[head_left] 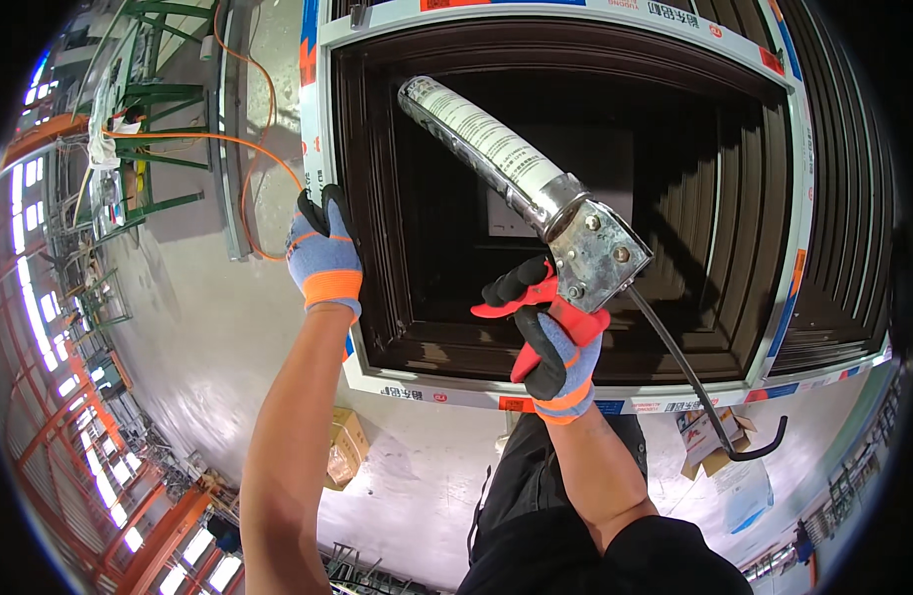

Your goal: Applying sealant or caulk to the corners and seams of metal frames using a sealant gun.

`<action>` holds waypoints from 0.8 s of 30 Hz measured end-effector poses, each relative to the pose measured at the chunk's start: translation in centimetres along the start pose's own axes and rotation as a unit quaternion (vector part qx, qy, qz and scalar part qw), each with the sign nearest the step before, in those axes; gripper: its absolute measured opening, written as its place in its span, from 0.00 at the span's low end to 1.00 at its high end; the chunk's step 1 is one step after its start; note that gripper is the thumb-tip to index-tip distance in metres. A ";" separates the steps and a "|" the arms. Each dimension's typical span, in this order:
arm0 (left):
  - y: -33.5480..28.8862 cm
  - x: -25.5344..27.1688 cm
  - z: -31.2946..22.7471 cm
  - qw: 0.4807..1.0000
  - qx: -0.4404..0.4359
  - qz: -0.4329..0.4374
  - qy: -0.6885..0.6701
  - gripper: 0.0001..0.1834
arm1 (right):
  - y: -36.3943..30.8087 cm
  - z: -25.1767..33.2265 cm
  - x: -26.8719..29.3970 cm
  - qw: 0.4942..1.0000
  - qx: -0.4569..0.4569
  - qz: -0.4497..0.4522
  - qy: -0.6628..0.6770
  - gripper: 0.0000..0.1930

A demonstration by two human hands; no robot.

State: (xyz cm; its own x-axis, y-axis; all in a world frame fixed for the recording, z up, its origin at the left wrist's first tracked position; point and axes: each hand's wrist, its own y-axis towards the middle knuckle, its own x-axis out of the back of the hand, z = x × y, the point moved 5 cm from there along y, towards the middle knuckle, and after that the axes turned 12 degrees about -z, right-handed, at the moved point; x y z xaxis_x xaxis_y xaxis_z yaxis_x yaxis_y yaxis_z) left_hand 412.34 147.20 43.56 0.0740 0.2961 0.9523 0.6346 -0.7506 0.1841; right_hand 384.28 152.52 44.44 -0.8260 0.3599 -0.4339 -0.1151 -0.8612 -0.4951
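Note:
My right hand, in a blue and black glove, is closed round the red handle of a caulking gun. A sealant tube with a white printed label lies in its metal cradle, tilted toward the upper left. The gun's hooked rod sticks out to the lower right. Beneath the gun is a stack of dark brown frames, edged with white printed film. At the stack's left edge rests my left hand, gloved in blue and black with an orange cuff; part of its fingers is hidden, and no object shows in it.
An orange hose runs across the floor to the frames' left side. Green metal stands are at the far left. Near my feet sit a cardboard box on the left and an opened carton on the right. More brown frames lie farther right.

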 end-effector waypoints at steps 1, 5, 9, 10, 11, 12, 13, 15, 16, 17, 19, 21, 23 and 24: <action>-0.1 -0.1 0.2 0.999 0.038 0.019 -0.022 0.23 | 0.1 0.2 -0.1 1.000 -0.004 0.001 0.007 0.16; 0.0 0.4 -0.4 0.999 0.035 0.028 0.008 0.24 | 0.4 2.8 -0.3 0.996 0.065 0.024 -0.062 0.19; -0.1 0.5 -0.7 0.999 0.033 0.029 -0.009 0.26 | -0.5 6.3 1.5 0.981 0.027 0.049 -0.186 0.18; -0.2 0.5 -0.6 0.999 0.024 0.020 -0.009 0.27 | -1.1 7.4 2.0 0.982 0.035 0.062 -0.177 0.16; -0.2 0.3 -0.4 0.999 0.037 0.030 -0.010 0.27 | -1.5 8.4 2.5 0.971 0.066 0.070 -0.219 0.15; -0.2 0.4 -0.3 0.999 0.023 0.004 0.045 0.27 | -2.1 9.7 2.9 0.953 0.130 0.102 -0.255 0.13; -0.1 0.3 -0.2 0.995 0.014 -0.004 0.099 0.27 | -2.7 10.9 3.6 0.939 0.162 0.124 -0.278 0.10; 0.1 -0.4 0.4 0.993 0.037 0.042 0.099 0.28 | -4.2 12.6 6.0 0.934 0.134 0.094 -0.317 0.08; 0.1 -0.4 0.2 0.997 0.029 0.029 0.064 0.29 | -5.6 13.0 7.4 0.950 0.072 0.074 -0.295 0.09; 0.3 -0.4 0.1 0.996 0.009 0.034 0.083 0.30 | -6.8 13.7 9.2 0.941 0.044 0.013 -0.334 0.11; 0.3 0.2 -0.4 0.999 -0.002 0.021 0.044 0.30 | -8.0 14.9 11.1 0.957 0.082 0.010 -0.276 0.21; 0.1 0.6 -0.9 0.998 0.003 0.027 0.051 0.30 | -9.6 15.5 13.3 0.950 0.057 -0.034 -0.306 0.23; 0.0 0.9 -1.2 0.997 0.020 0.037 0.070 0.30 | -11.3 15.9 14.9 0.941 0.056 -0.086 -0.323 0.21; 0.1 0.9 -1.4 0.997 0.016 0.041 0.067 0.30 | -12.0 16.0 15.6 0.936 0.055 -0.112 -0.330 0.21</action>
State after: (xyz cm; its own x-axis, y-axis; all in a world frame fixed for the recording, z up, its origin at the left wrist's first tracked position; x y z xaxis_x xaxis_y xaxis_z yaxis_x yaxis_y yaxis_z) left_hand 411.43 146.61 44.78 0.0246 0.1517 0.9881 0.6547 -0.7494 0.0987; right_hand 363.99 162.75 55.70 -0.9313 0.2658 0.2491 -0.3514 -0.8357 -0.4220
